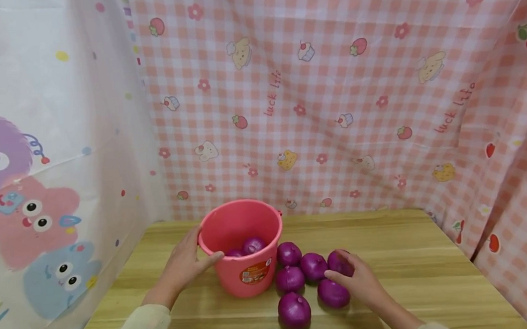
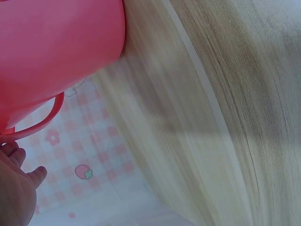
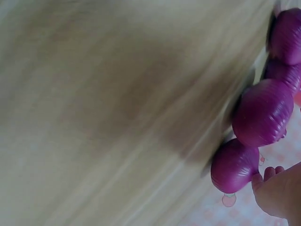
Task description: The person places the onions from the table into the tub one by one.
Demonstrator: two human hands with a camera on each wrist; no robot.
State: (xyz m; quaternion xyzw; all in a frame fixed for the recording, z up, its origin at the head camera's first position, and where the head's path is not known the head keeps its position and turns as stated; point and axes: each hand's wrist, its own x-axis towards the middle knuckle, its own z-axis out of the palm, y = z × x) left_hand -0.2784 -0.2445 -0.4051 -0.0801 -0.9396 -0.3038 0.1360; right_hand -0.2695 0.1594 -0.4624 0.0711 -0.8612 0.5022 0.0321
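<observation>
A pink plastic bucket (image 1: pixel 248 281) stands on the table with at least two red onions (image 1: pixel 253 245) inside. My left hand (image 1: pixel 185 262) rests against its left side, thumb stretched across the front rim. In the left wrist view, the fingertips (image 2: pixel 14 153) touch near the bucket's handle (image 2: pixel 47 120). Right of the bucket lie several more onions (image 1: pixel 294 311). My right hand (image 1: pixel 358 279) is at the rightmost pair, thumb and fingers spread about the rear onion (image 1: pixel 337 264). A fingertip meets an onion (image 3: pixel 235 165) in the right wrist view.
The wood-grain table (image 1: pixel 409 256) ends at a pink checked curtain (image 1: pixel 331 90) behind. A white curtain with cartoon figures (image 1: pixel 44 213) hangs along the left side, and a cherry-patterned curtain (image 1: pixel 524 209) along the right.
</observation>
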